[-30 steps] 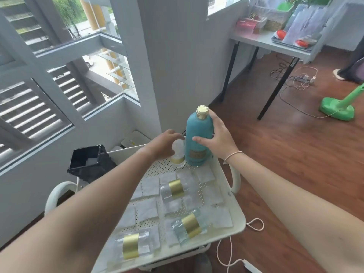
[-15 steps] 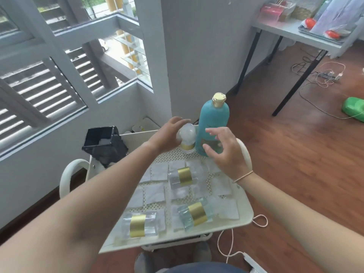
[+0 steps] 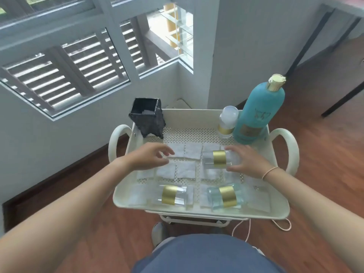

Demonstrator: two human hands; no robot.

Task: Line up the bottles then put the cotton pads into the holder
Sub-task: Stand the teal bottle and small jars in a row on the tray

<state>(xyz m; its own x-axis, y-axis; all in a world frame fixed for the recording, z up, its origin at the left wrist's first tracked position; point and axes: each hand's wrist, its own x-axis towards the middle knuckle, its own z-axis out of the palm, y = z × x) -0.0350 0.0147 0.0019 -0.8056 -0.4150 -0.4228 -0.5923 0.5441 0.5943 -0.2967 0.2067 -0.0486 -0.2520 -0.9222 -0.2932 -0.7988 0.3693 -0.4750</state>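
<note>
Both hands have dropped from the upright bottles, left hand [image 3: 149,157] spread empty over pads [image 3: 182,163], right hand [image 3: 247,161] open around a lying bottle [image 3: 217,159], holder [image 3: 146,116] and teal bottle [image 3: 259,112] beyond.

White walls [image 3: 246,46], louvred windows [image 3: 65,75] — daylight; reddish wood floor [image 3: 325,154].

Two bare forearms reach forward side by side. The left hand [image 3: 148,157] hovers palm down, fingers loosely curled and spread — holding nothing. The right hand [image 3: 247,162], a thin band on its wrist, has fingers spread and curved — nothing clasped.
</note>
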